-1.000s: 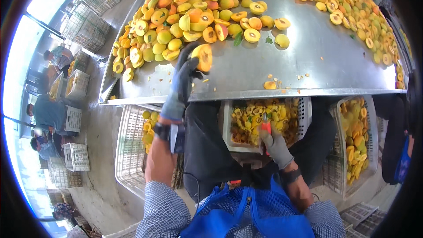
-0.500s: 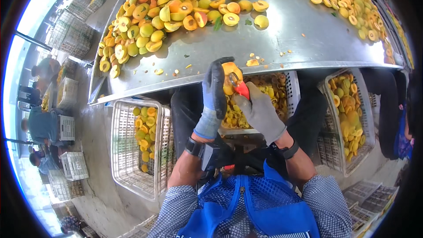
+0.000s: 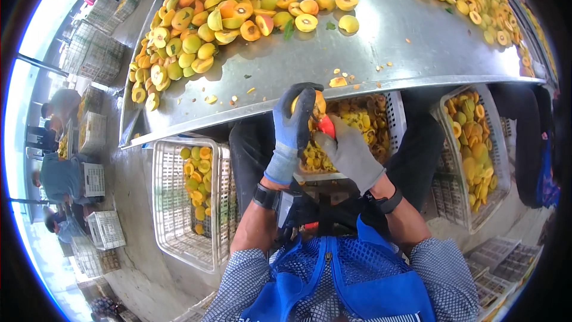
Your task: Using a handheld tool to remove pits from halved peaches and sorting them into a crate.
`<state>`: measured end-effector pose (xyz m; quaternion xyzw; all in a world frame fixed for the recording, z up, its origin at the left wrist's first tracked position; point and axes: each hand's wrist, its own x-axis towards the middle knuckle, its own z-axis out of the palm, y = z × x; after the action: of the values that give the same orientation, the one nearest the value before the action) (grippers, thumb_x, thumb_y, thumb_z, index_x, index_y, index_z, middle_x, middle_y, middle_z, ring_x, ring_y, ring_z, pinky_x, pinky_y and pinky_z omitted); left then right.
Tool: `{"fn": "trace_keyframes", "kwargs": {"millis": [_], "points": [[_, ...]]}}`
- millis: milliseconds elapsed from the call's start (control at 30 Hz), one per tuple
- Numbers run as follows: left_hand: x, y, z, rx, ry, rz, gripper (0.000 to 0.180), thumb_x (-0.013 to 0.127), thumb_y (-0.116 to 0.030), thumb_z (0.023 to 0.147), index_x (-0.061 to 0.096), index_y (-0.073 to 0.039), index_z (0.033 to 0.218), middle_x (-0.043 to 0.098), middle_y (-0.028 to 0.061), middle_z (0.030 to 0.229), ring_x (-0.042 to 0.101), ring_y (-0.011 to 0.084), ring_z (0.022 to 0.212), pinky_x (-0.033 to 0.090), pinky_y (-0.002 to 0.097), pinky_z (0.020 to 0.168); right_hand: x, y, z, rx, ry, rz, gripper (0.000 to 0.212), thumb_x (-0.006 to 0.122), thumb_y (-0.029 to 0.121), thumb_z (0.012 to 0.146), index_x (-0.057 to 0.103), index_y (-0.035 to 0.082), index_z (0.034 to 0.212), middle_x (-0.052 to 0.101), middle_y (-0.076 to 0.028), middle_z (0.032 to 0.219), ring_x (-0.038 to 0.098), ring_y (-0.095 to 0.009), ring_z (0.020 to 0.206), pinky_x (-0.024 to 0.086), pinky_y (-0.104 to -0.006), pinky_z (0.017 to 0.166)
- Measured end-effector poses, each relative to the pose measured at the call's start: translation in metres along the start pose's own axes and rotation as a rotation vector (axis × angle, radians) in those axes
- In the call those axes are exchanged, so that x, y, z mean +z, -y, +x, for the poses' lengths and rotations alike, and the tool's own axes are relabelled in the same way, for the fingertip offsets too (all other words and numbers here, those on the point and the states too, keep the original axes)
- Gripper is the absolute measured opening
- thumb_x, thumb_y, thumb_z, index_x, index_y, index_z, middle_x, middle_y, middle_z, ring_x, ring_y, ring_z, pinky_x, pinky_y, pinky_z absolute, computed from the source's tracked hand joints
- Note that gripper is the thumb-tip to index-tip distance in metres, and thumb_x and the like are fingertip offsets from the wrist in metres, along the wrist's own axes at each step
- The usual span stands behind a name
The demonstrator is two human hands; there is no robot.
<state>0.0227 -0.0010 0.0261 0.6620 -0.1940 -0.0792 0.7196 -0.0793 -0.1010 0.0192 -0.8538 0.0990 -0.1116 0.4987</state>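
Note:
My left hand (image 3: 291, 126), in a blue glove with a dark coating, is closed around a yellow-orange peach half (image 3: 320, 105). My right hand (image 3: 356, 154), in a grey glove, grips the red handle of a pitting knife (image 3: 326, 125), held against the fruit. The knife's metal end is hidden by the fruit and fingers. Both hands are just off the near edge of a metal table (image 3: 381, 53), above a white crate (image 3: 395, 122) of peach scraps and pits between my knees.
A large heap of halved peaches (image 3: 202, 30) covers the table's left, another heap (image 3: 471, 0) its far right. White crates holding peach halves stand left (image 3: 158, 197) and right (image 3: 440, 143) of my legs. People (image 3: 59, 173) work at far left among stacked crates; another person's leg (image 3: 517, 143) is at right.
My left hand has turned and shifted slightly down with the peach half, and the knife's metal loop no longer shows. The whole view has tilted slightly.

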Motion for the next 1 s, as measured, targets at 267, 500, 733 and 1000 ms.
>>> {"fn": "trace_keyframes", "kwargs": {"millis": [267,500,733,1000], "points": [[-0.017,0.0,0.013,-0.169,0.381,-0.016,0.022,0.059,-0.019,0.09,0.067,0.002,0.095,0.067,0.0059,0.088,0.058,0.0118,0.085,0.046,0.0268,0.08,-0.003,0.007,-0.01,0.205,0.295,0.525,0.038,0.05,0.036,0.097,0.06,-0.001,0.099,0.06,-0.005,0.071,0.058,-0.018,0.067,0.045,-0.0319,0.064],[-0.011,0.004,0.008,-0.114,0.436,-0.063,0.03,0.061,-0.022,0.086,0.064,0.006,0.098,0.066,0.0121,0.092,0.063,0.0184,0.086,0.051,0.0313,0.081,-0.01,-0.001,-0.022,0.535,0.643,1.23,0.035,0.046,0.04,0.099,0.052,0.007,0.09,0.041,0.004,0.059,0.034,-0.005,0.046,0.027,-0.022,0.042],[0.016,0.024,-0.003,-0.206,0.376,-0.531,0.056,0.05,-0.05,0.093,0.058,0.003,0.106,0.065,0.0145,0.093,0.064,0.0239,0.084,0.052,0.0336,0.077,0.0,-0.013,-0.031,0.332,0.643,1.605,0.038,0.048,0.045,0.097,0.051,0.008,0.088,0.034,0.006,0.056,0.028,-0.005,0.041,0.023,-0.0214,0.038],[-0.097,-0.029,-0.018,-0.046,0.103,0.357,0.024,0.057,-0.019,0.092,0.064,0.002,0.102,0.064,0.0073,0.089,0.058,0.0108,0.082,0.049,0.0262,0.075,-0.017,-0.048,-0.041,0.647,0.319,1.16,0.043,0.047,0.051,0.096,0.049,0.009,0.085,0.031,0.005,0.053,0.028,-0.006,0.039,0.024,-0.0229,0.038]]}}
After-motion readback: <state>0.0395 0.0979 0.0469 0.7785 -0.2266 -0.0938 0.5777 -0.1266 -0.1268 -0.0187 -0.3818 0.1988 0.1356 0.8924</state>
